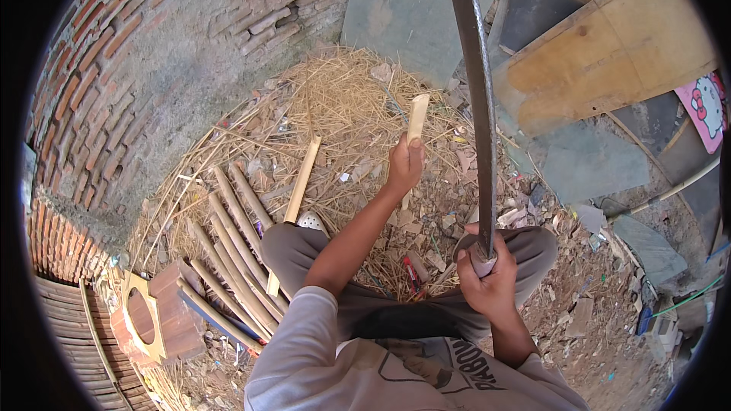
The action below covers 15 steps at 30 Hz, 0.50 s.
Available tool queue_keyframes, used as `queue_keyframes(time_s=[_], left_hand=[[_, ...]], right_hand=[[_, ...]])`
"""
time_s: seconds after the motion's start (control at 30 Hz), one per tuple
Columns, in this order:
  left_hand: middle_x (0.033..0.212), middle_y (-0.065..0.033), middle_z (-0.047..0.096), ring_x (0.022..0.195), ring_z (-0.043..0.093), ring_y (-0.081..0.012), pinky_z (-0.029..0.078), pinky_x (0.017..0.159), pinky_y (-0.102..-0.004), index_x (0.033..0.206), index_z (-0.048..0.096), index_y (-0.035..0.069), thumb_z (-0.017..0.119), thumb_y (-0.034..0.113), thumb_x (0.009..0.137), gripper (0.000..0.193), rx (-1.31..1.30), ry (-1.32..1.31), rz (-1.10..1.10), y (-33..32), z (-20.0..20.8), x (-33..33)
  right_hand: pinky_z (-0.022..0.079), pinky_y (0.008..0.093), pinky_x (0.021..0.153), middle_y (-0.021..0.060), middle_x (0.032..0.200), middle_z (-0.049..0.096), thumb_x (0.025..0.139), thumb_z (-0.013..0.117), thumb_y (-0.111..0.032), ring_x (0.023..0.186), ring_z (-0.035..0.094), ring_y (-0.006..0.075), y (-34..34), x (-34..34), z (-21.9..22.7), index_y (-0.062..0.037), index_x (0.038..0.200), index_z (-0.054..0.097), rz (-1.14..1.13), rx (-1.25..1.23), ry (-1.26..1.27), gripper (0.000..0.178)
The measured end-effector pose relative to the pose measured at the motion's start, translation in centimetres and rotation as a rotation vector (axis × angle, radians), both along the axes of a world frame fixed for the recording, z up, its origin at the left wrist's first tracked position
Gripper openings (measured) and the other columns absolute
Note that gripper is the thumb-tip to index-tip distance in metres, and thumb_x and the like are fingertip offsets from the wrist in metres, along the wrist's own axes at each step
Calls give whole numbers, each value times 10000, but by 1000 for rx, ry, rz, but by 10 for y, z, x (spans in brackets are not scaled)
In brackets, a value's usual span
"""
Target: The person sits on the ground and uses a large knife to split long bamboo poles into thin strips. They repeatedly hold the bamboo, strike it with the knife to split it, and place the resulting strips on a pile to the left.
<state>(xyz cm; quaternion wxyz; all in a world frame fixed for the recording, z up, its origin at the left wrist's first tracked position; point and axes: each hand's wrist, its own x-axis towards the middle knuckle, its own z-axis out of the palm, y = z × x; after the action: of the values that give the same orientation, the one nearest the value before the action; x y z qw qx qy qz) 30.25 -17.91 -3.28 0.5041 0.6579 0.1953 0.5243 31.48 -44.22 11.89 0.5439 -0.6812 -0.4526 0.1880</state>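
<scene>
In my left hand (406, 165) is a pale split bamboo strip (418, 116), its upper end pointing away from me. My fingers are wrapped round it and its lower part runs down behind the hand. My right hand (488, 278) grips the handle of a long, dark machete (480, 99). The blade stands up and away from me, slightly curved, with its tip at the top edge of the view. Blade and strip are apart. Another split bamboo strip (304, 181) lies beside my left knee.
Several bamboo poles (242, 247) lie at my left, near a brown board with a round-holed frame (141, 316). Straw and shavings (335, 99) cover the ground ahead. A brick wall (152, 68) rises at left. Wooden boards (609, 46) and grey sheets (403, 15) lie at far right and ahead.
</scene>
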Motion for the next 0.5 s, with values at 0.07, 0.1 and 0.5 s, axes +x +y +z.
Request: queue_keyframes(time_s=[0.07,0.1,0.5], left_hand=[[635,-15,512,544,522,-96,434,509,-272,942,494,19,402,344,1044,353,-3,14,7,0,-2,1],[635,-15,513,544,523,-97,434,509,-273,942,496,19,404,345,1043,354,-5,15,13,1,-2,1],[630,-18,518,544,517,-98,433,514,-275,927,499,21,398,362,1041,374,-15,1,14,2,-8,-1]], right_hand=[[364,220,503,-50,612,473,844,610,-1,554,424,26,3,3,-10,3,1169,567,3,-85,16,327],[363,222,502,-48,612,472,844,611,-8,554,425,29,5,8,-16,2,1164,567,17,-182,23,323],[349,228,478,-51,589,457,851,616,-23,527,408,22,2,13,-16,-1,1149,570,88,-261,67,302]])
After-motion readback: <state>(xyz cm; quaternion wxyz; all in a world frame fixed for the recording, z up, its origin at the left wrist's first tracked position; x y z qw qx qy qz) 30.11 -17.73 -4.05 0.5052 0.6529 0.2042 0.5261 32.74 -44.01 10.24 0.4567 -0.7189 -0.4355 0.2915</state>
